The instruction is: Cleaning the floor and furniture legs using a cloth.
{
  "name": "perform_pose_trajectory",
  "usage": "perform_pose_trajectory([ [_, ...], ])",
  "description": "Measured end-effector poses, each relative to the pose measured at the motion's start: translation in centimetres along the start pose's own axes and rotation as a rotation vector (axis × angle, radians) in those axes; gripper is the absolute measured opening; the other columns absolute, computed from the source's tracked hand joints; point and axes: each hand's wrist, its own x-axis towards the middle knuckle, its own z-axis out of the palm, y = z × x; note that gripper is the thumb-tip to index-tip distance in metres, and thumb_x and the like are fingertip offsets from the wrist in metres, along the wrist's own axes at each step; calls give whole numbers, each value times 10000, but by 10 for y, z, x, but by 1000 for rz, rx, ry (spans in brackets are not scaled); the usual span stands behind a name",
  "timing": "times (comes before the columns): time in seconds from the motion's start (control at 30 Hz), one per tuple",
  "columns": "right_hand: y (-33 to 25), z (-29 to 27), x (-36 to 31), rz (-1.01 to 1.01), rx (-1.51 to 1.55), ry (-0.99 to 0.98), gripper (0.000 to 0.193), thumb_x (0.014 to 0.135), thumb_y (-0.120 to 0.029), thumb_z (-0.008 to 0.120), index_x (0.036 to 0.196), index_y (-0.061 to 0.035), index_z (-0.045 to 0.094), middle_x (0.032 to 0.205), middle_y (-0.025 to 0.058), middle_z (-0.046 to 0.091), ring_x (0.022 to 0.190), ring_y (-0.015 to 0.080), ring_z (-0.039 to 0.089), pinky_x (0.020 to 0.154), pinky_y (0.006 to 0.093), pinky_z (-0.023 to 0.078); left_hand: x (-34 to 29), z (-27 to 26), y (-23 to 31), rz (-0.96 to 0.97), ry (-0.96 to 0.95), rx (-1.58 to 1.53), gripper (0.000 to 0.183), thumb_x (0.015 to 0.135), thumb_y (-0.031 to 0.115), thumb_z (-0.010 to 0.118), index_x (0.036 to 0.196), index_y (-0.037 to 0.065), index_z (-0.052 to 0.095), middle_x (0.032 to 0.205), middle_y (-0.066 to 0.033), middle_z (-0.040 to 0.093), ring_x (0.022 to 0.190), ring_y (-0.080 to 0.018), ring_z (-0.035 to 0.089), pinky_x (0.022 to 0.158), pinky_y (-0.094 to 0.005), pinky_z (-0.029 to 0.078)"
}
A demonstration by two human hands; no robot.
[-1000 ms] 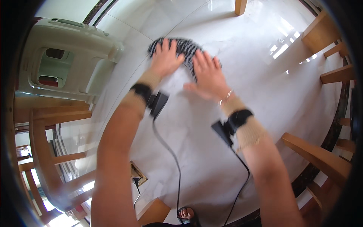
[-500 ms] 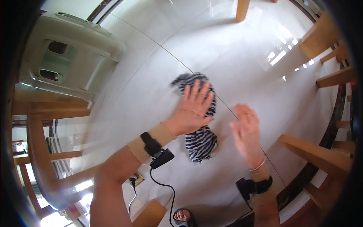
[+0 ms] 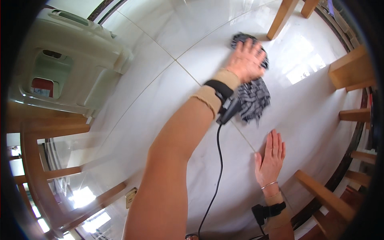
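A black-and-white patterned cloth (image 3: pixel 254 100) lies bunched on the pale, glossy tiled floor (image 3: pixel 168 100), blurred by motion. My left hand (image 3: pixel 247 61) presses flat on its upper part, fingers spread, with the arm stretched far forward. Part of the cloth is hidden beneath that palm. Nearer to me on the right, my right hand (image 3: pixel 270 157) rests palm down, fingers straight and close together, with nothing in it. It appears to touch the bare floor. Both wrists wear beige cuffs and black strapped devices; a black cable (image 3: pixel 219 164) trails from the left one.
At the left stands a pale green plastic stool (image 3: pixel 94 60) with cut-out openings, beside wooden furniture (image 3: pixel 34 160). A wooden leg (image 3: pixel 283 18) rises just beyond the cloth. More wooden legs (image 3: pixel 326 194) line the right side. A floor socket plate (image 3: pixel 131 197) lies left of my arm.
My left hand has slid the cloth forward and to the right across the floor. My right hand has come down lower and lies flatter, its fingers stretched out.
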Motion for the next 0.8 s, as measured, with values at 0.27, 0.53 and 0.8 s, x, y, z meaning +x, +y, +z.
perform_pose_trajectory([
  [0.27,-8,-7,4,4,32,-59,646,848,-270,532,1379,20,304,1445,172,297,1336,359,261,1098,491,147,32,-7,-139,-436,22,72,646,839,495,461,1339,90,407,1476,-156,243,1353,-391,212,1084,-551,168],
  [0.53,-9,-1,4,-33,36,-41,617,896,-339,442,1372,30,309,1432,197,308,1330,361,271,1093,490,150,-11,-27,-182,-795,12,174,752,817,525,467,1342,-5,372,1450,-233,254,1326,-450,231,1081,-547,159],
  [0.8,-6,2,2,-63,-44,18,583,930,-355,371,1369,26,326,1434,175,323,1332,352,284,1090,473,179,-181,-58,-164,-919,-24,241,758,862,501,457,1343,-66,310,1433,-282,233,1308,-486,224,1080,-516,201],
])
